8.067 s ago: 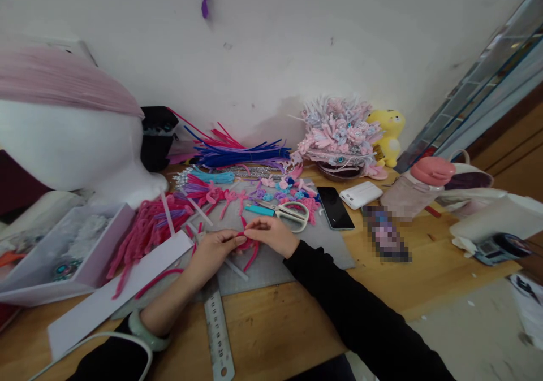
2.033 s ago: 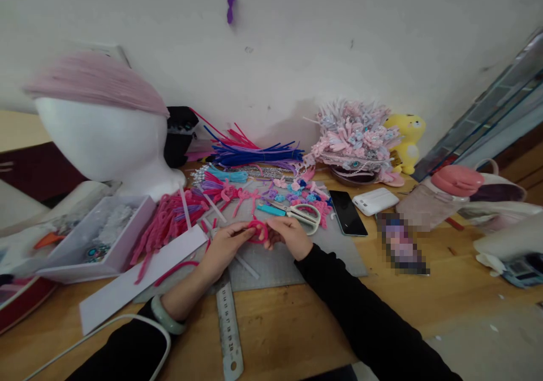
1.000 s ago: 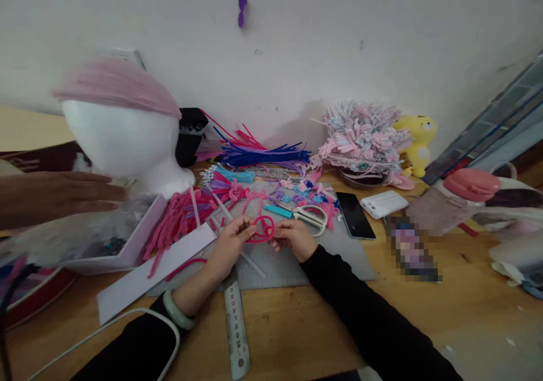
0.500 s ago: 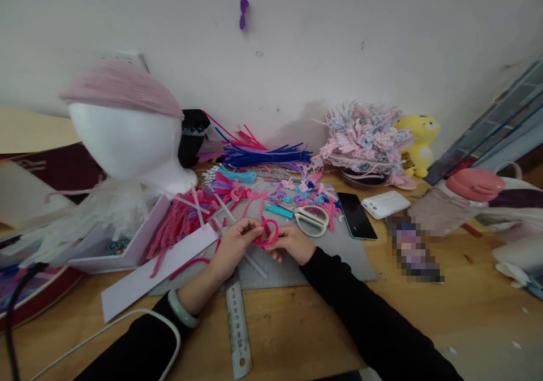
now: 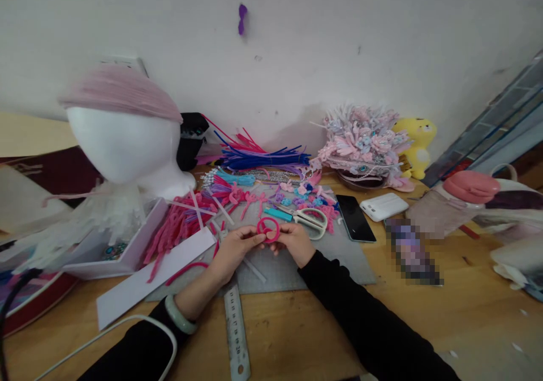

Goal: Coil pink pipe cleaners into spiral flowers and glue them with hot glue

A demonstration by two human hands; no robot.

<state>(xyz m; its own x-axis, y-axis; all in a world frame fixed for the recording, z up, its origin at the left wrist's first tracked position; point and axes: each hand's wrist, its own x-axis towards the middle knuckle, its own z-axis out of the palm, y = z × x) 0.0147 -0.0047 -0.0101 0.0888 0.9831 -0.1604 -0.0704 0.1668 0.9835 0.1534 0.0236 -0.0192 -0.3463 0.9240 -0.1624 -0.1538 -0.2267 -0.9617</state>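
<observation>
A bright pink pipe cleaner (image 5: 268, 220), bent into a ring with a piece across its inside, is held up over the grey cutting mat (image 5: 288, 282). My left hand (image 5: 235, 251) pinches its left side between thumb and fingers. On the other side my right hand (image 5: 296, 243) grips it with curled fingers, partly hidden behind the ring. Scissors (image 5: 316, 223) with cream handles lie just beyond my right hand, beside a blue strip (image 5: 279, 214). Below my left wrist a steel ruler (image 5: 236, 330) reaches toward the table's front edge. A loose pink pipe cleaner (image 5: 186, 269) rests left of my left hand.
A white mannequin head (image 5: 127, 141) stands at the left, behind a white box (image 5: 110, 265). Bundled blue pipe cleaners (image 5: 267, 157) and small fuzzy flowers (image 5: 305, 191) lie at the back. Rightward are a phone (image 5: 355, 217), a power bank (image 5: 384, 206) and a decorated headpiece (image 5: 362, 146).
The pink ring has turned to face me more squarely, showing the piece across its inside. Both hands keep their hold and have barely shifted. The camera view has moved slightly.
</observation>
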